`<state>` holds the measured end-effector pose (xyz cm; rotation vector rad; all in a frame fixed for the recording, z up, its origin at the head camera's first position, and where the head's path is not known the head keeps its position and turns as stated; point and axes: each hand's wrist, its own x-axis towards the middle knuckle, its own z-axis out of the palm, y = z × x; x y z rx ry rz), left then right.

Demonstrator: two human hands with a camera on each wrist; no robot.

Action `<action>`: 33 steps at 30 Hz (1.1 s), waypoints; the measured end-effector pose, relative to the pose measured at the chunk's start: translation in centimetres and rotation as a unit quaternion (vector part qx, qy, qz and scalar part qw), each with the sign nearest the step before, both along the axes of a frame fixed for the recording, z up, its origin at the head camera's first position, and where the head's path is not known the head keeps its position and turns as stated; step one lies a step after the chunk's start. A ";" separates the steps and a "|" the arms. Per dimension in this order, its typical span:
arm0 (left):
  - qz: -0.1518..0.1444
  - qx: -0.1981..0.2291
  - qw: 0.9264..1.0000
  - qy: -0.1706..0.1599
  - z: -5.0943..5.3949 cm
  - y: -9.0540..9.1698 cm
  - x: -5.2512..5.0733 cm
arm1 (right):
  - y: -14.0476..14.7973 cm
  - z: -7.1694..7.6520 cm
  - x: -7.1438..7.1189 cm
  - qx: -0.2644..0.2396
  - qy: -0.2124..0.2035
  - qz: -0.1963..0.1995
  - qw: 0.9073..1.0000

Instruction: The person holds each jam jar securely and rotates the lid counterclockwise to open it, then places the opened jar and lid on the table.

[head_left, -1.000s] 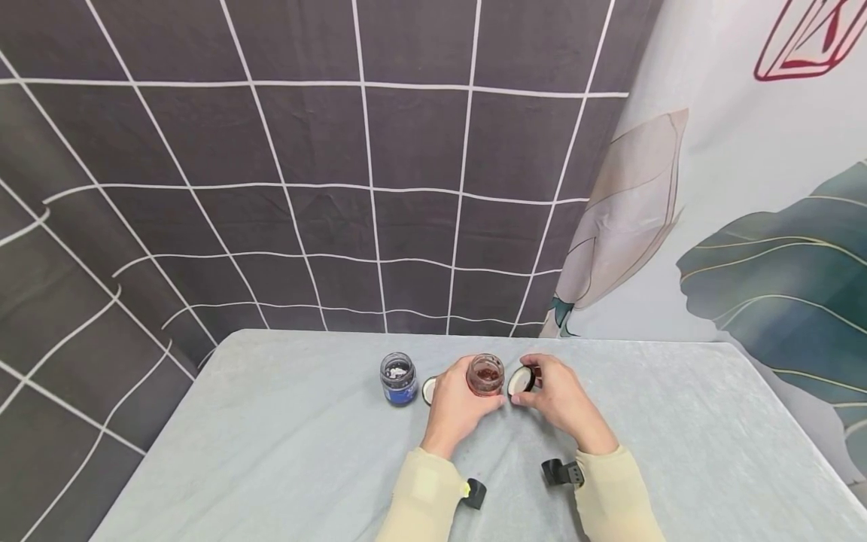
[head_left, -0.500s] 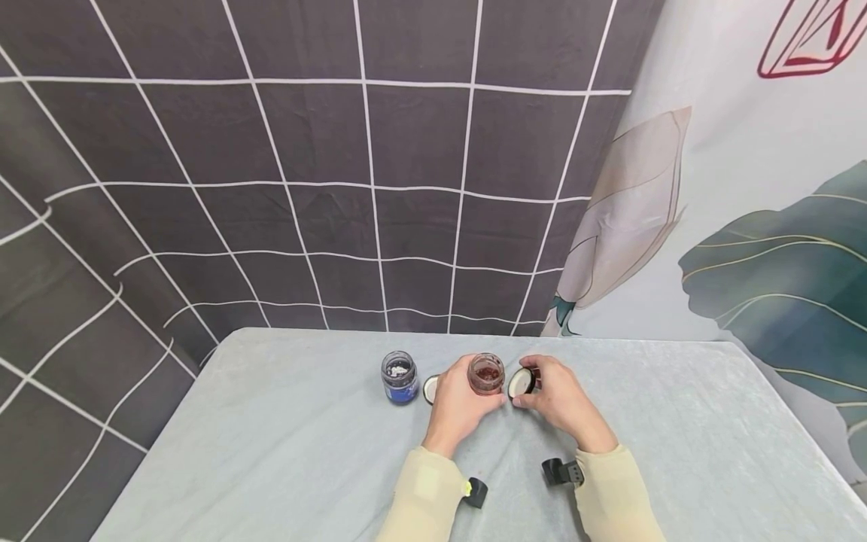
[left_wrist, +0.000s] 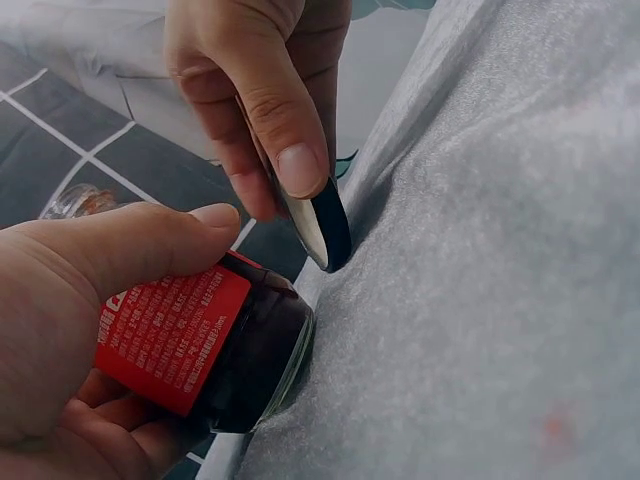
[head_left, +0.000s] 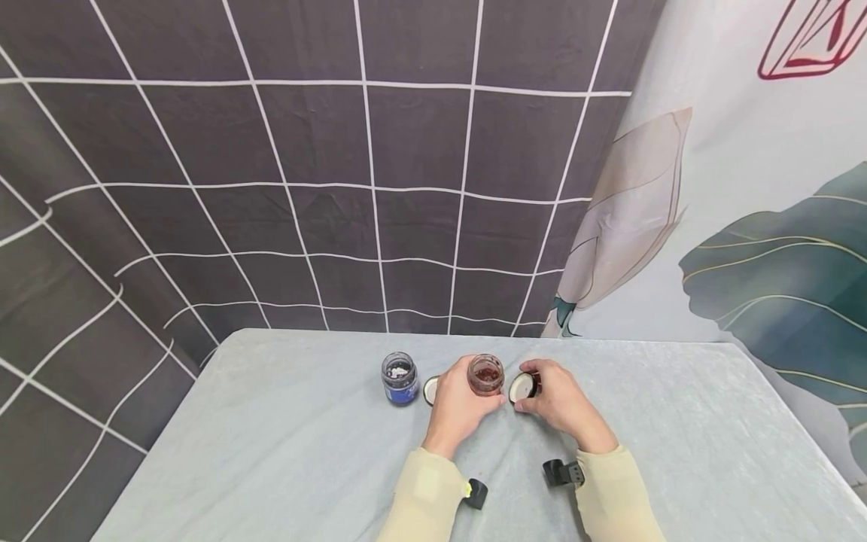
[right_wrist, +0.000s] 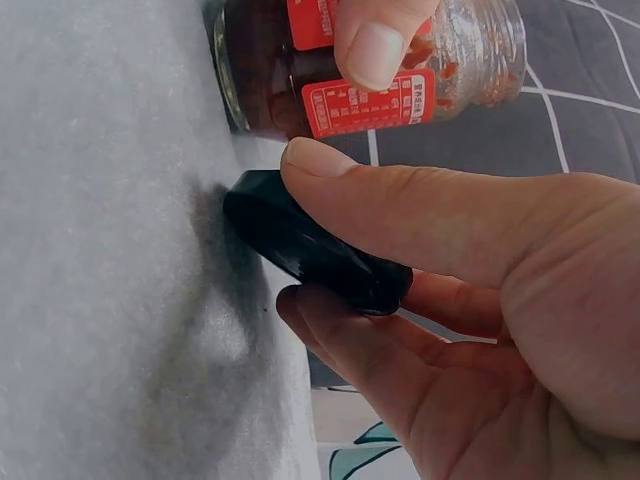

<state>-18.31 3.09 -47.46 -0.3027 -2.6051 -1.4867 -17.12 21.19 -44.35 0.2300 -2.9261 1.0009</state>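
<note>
My left hand point(head_left: 460, 410) grips an uncapped glass jar point(head_left: 485, 375) with a red label and dark reddish contents, upright on the table. In the left wrist view the thumb lies across the label point(left_wrist: 175, 335). Just right of the jar, my right hand point(head_left: 558, 399) pinches a dark lid point(head_left: 523, 388) between thumb and fingers, its pale inner side facing the jar. The right wrist view shows the lid's black outer side point(right_wrist: 305, 245) tilted, low over the cloth; whether its edge touches cannot be told.
An open jar with a blue label point(head_left: 400, 380) stands to the left. Another pale-faced lid point(head_left: 430, 390) lies between it and my left hand, partly hidden. Grey cloth point(head_left: 291, 444) covers the table. A dark gridded curtain point(head_left: 325, 226) hangs behind its back edge.
The lid in my right hand has turned slightly, its pale inside facing up a little more. My left hand and the jar stay in place.
</note>
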 end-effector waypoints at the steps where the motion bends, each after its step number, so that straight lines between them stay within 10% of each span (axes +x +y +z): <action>1: 0.000 0.000 1.000 0.000 0.0 0.0 0.0 | 0.0 0.0 0.0 -0.001 -0.001 -0.001 1.000; 33: -0.009 0.003 1.000 -0.002 -0.2 0.2 0.0 | 0.6 -0.6 -0.2 0.001 -0.021 0.013 1.000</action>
